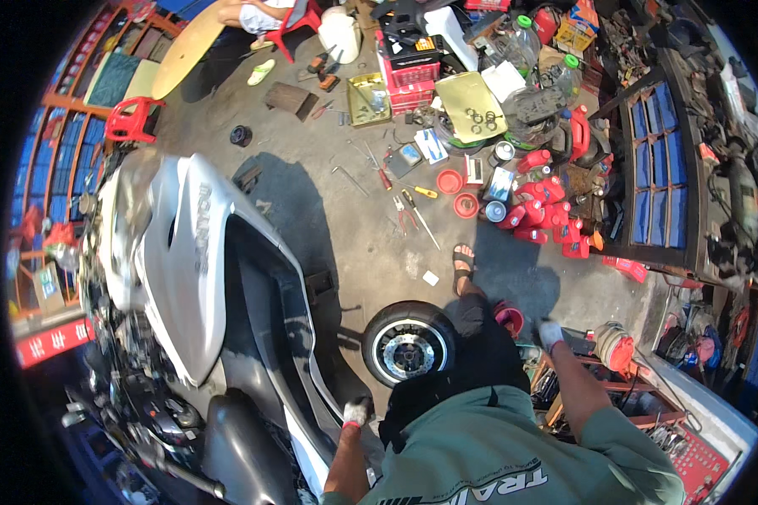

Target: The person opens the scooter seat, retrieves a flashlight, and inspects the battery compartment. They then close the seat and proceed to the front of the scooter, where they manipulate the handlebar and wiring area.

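"How are your hands?"

"My left hand point(358, 411) is curled beside the dark edge of the scooter point(187, 290); I can't tell whether it grips anything. My right hand point(551, 334) is out to the side near the tool rack point(640, 414), too small and blurred to say what it holds, if anything."

"And the wheel?"

"The wheel point(408, 347) lies on the floor point(366, 286), ahead of me and between my hands. It's forward and a little right of my left hand, the nearer one. Being round, it has no long axis that matters."

"Anything in the way?"

"My leg point(478, 318) stands between the wheel and my right hand, with a red bucket point(509, 319) just beyond it. The scooter stretches lengthwise along my left. Farther ahead lie pliers point(404, 215), and red bottles point(556, 220) stand off to the right."
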A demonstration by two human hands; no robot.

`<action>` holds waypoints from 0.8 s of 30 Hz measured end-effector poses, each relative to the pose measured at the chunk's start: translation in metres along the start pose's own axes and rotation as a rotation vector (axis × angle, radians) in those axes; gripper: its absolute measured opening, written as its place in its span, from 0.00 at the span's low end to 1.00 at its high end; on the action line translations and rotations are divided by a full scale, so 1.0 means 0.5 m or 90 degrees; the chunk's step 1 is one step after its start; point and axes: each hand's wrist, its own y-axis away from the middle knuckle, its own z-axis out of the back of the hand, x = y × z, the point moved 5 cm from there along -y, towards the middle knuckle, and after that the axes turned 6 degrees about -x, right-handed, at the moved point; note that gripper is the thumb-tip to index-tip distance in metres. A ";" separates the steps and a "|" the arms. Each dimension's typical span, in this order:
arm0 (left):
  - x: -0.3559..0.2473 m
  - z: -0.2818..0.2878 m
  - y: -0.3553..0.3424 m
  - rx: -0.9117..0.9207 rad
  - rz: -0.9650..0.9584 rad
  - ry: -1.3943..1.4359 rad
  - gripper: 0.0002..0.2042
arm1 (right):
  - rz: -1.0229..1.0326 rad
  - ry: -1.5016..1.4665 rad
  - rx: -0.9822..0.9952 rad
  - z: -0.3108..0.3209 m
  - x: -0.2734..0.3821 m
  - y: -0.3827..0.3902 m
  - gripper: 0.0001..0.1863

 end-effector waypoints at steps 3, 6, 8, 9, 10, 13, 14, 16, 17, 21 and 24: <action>-0.352 -0.019 -0.008 0.073 -0.014 0.131 0.14 | -0.299 -0.387 0.012 0.109 0.207 -0.130 0.11; -0.679 0.016 -0.014 -0.017 -0.154 0.077 0.12 | -0.367 -0.554 0.069 0.176 0.463 -0.143 0.16; -0.778 0.007 -0.057 -0.017 -0.170 0.098 0.11 | -0.356 -0.580 0.126 0.150 0.527 -0.183 0.16; -0.851 0.000 -0.064 -0.029 -0.207 0.062 0.11 | -0.342 -0.586 0.154 0.111 0.537 -0.196 0.16; -0.889 -0.013 -0.091 -0.015 -0.175 0.078 0.11 | -0.360 -0.588 0.178 0.078 0.557 -0.197 0.16; -0.930 -0.061 -0.230 0.047 -0.091 0.107 0.12 | -0.346 -0.667 0.256 0.059 0.694 -0.170 0.16; -0.995 -0.074 -0.248 0.046 -0.171 0.030 0.15 | -0.359 -0.647 0.274 0.024 0.690 -0.165 0.15; -1.006 -0.116 -0.389 0.031 -0.201 -0.094 0.15 | -0.408 -0.632 0.327 -0.015 0.709 -0.163 0.14; -1.021 -0.149 -0.463 0.029 -0.238 -0.131 0.14 | -0.450 -0.637 0.350 -0.019 0.724 -0.163 0.14; -1.161 -0.305 -0.708 0.007 -0.295 -0.339 0.18 | -0.525 -0.754 0.214 -0.089 0.696 -0.216 0.14; -1.174 -0.405 -0.978 -0.012 -0.325 -0.303 0.20 | -0.585 -0.789 0.242 -0.144 0.688 -0.280 0.14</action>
